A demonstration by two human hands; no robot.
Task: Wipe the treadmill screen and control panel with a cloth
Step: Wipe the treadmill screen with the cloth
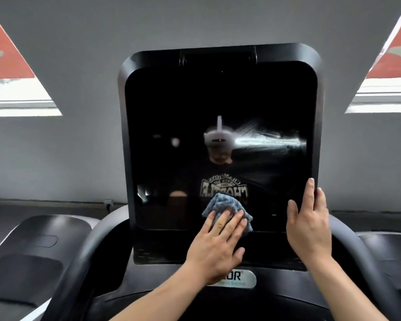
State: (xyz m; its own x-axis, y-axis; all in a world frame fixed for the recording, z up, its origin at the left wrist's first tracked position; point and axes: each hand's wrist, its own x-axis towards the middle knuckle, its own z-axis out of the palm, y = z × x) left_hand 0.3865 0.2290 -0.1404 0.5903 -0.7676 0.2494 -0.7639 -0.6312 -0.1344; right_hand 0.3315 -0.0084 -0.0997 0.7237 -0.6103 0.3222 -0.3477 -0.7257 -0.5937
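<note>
The big glossy black treadmill screen (220,112) stands upright, dark, with a smeary streak on its right half. Right hand (307,224) wraps its grip round the screen's lower right edge. Left hand (218,246), fingers spread flat, presses a crumpled blue microfibre cloth (227,203) against the glass near the bottom, middle-ish.

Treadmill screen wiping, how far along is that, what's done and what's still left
Done: nothing shows as finished. In hand: the left hand presses the blue cloth flat on the lower screen, while the right hand holds the screen's right edge. Left: a whitish smear remains at mid right, and the panel strip under the screen looks untouched.
</note>
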